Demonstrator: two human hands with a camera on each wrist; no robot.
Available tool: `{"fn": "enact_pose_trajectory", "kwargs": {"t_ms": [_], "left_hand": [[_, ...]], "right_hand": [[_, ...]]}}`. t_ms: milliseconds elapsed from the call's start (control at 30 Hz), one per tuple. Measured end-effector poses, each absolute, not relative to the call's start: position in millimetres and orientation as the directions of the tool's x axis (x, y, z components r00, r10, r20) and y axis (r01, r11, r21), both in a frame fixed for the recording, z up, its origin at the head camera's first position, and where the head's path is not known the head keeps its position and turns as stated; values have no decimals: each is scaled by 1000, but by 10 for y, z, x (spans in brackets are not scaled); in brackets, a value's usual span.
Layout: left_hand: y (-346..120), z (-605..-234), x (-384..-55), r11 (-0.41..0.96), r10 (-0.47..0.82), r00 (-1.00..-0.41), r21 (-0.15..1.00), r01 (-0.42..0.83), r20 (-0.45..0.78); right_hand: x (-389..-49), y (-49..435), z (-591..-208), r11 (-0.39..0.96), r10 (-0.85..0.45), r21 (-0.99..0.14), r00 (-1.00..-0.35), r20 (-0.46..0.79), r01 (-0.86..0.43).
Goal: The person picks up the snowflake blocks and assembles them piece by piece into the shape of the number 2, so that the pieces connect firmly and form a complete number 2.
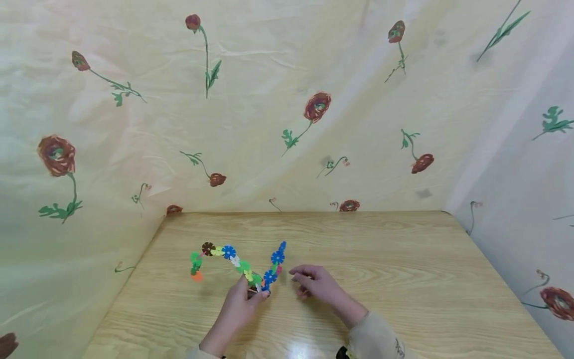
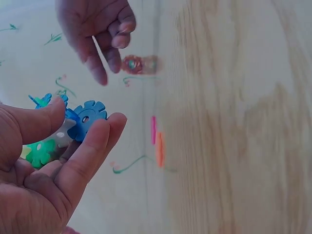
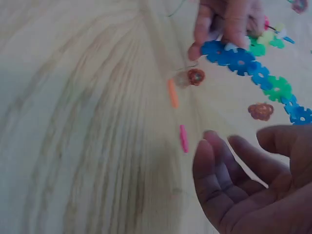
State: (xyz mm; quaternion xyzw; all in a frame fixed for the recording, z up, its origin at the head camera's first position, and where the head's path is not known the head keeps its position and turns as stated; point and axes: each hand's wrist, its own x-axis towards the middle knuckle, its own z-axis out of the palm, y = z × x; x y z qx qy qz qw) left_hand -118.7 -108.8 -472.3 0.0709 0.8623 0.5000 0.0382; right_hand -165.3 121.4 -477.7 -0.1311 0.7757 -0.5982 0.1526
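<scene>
A chain of flower-shaped plastic discs in green, blue, white, yellow and brown bends in a V above the table. My left hand pinches it near the bend, thumb on one side and fingers on the other, with a blue disc showing between them. The blue arm of the chain rises toward the right. My right hand hovers just right of the chain, fingers loosely bent, holding nothing. An orange disc and a pink disc appear edge-on at table level; the chain partly covers them in the head view.
The wood-grain table spreads under both hands. A cream cloth with printed flowers hangs behind it and along its sides. At the bottom, a small black object shows beside the right sleeve.
</scene>
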Motion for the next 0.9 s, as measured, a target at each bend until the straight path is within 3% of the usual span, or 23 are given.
{"fn": "enact_pose_trajectory", "kwargs": {"t_ms": [100,267,400,467,667,900], "left_hand": [[-1142,-4696,-1194,488,145,-989,871,65,-8],[-1180,-4676,-1200,487,134,-991,872,46,-23],[-1184,-4680,-1190,496,144,-990,864,85,15],[-1177,-4683,-1187,499,144,-989,861,99,31],[-1136,-4703,-1194,483,166,-986,869,111,34],[-1089,-4695,-1188,471,187,-982,874,116,30]], "right_hand": [[-1670,1142,-4812,420,-496,-878,-868,-9,-231],[-1644,970,-4795,593,-659,-557,-748,78,-581],[-1579,826,-4795,669,-705,-299,-708,37,-681],[-1548,783,-4800,696,-699,-224,-715,2,-682],[-1469,891,-4724,736,-672,-118,-741,-3,-667],[-1430,1220,-4599,733,-653,-216,-757,42,-645]]}}
